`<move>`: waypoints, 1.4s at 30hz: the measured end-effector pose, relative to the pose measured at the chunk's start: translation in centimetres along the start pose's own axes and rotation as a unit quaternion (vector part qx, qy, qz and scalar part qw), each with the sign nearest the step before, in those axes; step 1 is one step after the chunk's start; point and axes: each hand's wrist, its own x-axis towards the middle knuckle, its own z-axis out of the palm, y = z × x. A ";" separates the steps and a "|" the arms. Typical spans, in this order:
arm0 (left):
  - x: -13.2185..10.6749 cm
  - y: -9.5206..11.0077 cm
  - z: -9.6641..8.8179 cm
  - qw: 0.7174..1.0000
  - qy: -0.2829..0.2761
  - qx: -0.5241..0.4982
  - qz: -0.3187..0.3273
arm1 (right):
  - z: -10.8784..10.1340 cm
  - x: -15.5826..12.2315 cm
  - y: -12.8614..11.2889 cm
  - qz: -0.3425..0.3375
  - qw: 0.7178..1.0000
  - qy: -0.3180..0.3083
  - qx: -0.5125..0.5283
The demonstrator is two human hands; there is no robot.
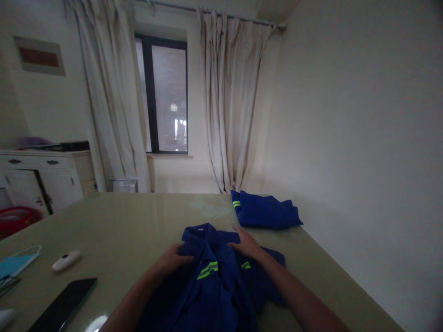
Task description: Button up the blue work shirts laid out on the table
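Observation:
A blue work jacket with neon yellow stripes [214, 286] lies spread on the beige table [131, 226] in front of me. My left hand [171, 260] rests on its left collar area, fingers curled onto the cloth. My right hand [246, 243] lies flat on the jacket's upper right part, fingers stretched out. Both forearms reach in from the bottom of the view.
A folded blue garment [266, 210] sits at the table's far right, near the wall. On the left lie a white remote [65, 260], a black phone [64, 304] and a blue face mask [17, 263]. Curtains, a window and a white cabinet [44, 177] stand behind.

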 end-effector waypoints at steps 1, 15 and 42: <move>0.0 0.6 -0.4 0.999 -0.014 -0.048 -0.002 | 0.4 0.2 0.0 -0.001 1.000 -0.014 -0.015; 1.0 13.6 -9.4 0.800 0.413 0.411 0.142 | -16.7 4.5 -6.5 -0.046 0.970 -0.004 -0.238; -5.2 2.0 0.5 0.996 0.047 0.047 0.054 | -3.6 -4.7 1.4 0.136 0.869 0.243 0.409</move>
